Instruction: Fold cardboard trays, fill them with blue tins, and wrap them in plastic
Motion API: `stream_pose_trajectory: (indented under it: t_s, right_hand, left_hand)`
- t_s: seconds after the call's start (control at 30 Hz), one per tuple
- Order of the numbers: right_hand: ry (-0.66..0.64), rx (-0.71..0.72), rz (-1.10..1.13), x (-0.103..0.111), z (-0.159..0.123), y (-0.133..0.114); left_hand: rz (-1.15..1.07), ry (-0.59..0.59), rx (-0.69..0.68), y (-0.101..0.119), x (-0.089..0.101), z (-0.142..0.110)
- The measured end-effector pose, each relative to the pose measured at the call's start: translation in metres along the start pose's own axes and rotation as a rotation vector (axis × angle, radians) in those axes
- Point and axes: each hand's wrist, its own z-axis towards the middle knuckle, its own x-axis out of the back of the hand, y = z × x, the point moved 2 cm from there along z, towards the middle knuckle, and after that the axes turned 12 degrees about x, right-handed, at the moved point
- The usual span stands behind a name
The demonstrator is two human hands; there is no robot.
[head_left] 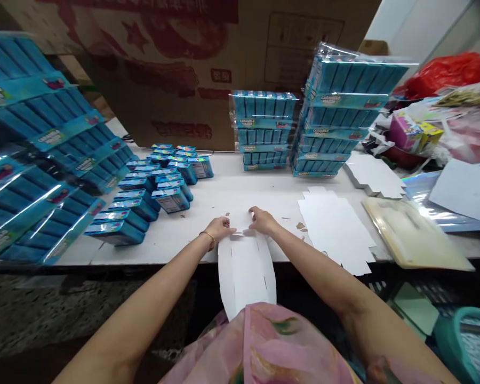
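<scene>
A white cardboard box blank point(248, 272), partly folded, reaches from the table's front edge back to my body. Its far end lies on the table between my hands, with small flaps lifted there. My left hand point(219, 228), a bangle on its wrist, pinches the left corner of that end. At the right corner, the thumb and fingers of my right hand point(263, 221) are closed on the cardboard. Left of my hands stand several small blue boxes point(172, 199) in loose rows. A stack of flat white blanks point(336, 226) lies to the right.
Wrapped blue display packs are piled at the left point(52, 138), with a short stack point(264, 130) and a taller stack point(336, 117) behind. A large brown carton point(176, 80) backs the table point(240, 184). Clear plastic sleeves point(416, 234) and a teal bucket point(460, 336) are at right.
</scene>
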Motion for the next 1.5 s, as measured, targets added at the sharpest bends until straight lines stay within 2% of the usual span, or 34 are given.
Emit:
stream_pose_trajectory:
  t_s: [0.07,0.17,0.3,0.37,0.43,0.5,0.57,0.63,0.7,0.77,0.87,0.93,0.97,1.1,1.17,1.23,1.3,1.4,1.47,1.5]
  right_hand:
    - [0.026,-0.049,0.059,-0.002,0.0,0.003]
    - [-0.013,-0.038,0.117,-0.004,-0.002,0.004]
    - [-0.049,-0.09,0.325,-0.002,-0.006,0.007]
    - [-0.058,-0.128,0.438,0.001,-0.007,0.011]
    - [-0.093,-0.1,0.445,0.005,-0.006,0.011]
    - [-0.198,-0.026,0.386,0.008,-0.002,0.007]
    - [-0.331,0.064,0.235,0.01,0.006,-0.001]
    - [-0.408,0.135,-0.029,0.009,0.015,-0.012]
    - [-0.42,0.198,-0.295,0.003,0.024,-0.025]
    - [-0.397,0.286,-0.447,-0.005,0.031,-0.037]
    - [-0.344,0.378,-0.484,-0.017,0.034,-0.049]
    - [-0.325,0.356,-0.462,-0.018,0.034,-0.048]
    - [-0.322,0.322,-0.455,-0.016,0.033,-0.044]
    - [-0.288,0.097,-0.424,0.004,0.025,-0.003]
    - [-0.251,-0.032,-0.392,0.013,0.017,0.025]
    - [-0.215,-0.139,-0.35,0.018,0.007,0.047]
    - [-0.187,-0.212,-0.3,0.02,-0.005,0.059]
    - [-0.147,-0.269,-0.241,0.022,-0.025,0.059]
    - [0.043,-0.21,-0.267,0.024,-0.043,0.047]
    - [0.175,-0.116,-0.298,0.023,-0.052,0.038]
  left_hand:
    - [0.053,0.062,0.013,0.0,0.002,0.0]
    - [0.12,0.121,0.008,0.002,0.004,-0.006]
    - [0.154,0.112,-0.072,0.004,0.004,-0.017]
    - [0.083,0.09,-0.075,0.002,0.003,-0.02]
    - [0.051,0.092,-0.059,0.0,0.001,-0.021]
    - [0.074,0.105,-0.065,-0.001,0.0,-0.022]
    - [0.113,0.112,-0.069,-0.001,-0.001,-0.023]
    - [0.156,0.113,-0.054,0.001,-0.001,-0.024]
    - [0.22,0.115,-0.037,0.003,0.0,-0.024]
    - [0.268,0.111,-0.03,0.006,0.001,-0.023]
    - [0.311,0.097,-0.035,0.008,0.002,-0.024]
    - [0.339,0.107,-0.067,0.009,0.002,-0.033]
    - [0.349,0.15,-0.109,0.01,0.003,-0.042]
    - [0.341,0.517,-0.45,0.009,-0.002,-0.104]
    - [0.361,0.558,-0.631,0.003,-0.015,-0.132]
    - [0.432,0.567,-0.746,-0.005,-0.032,-0.144]
    - [0.53,0.603,-0.778,-0.012,-0.047,-0.134]
    - [0.625,0.654,-0.746,-0.02,-0.057,-0.094]
    - [0.657,0.616,-0.742,-0.021,-0.056,-0.067]
    - [0.669,0.593,-0.738,-0.021,-0.054,-0.058]
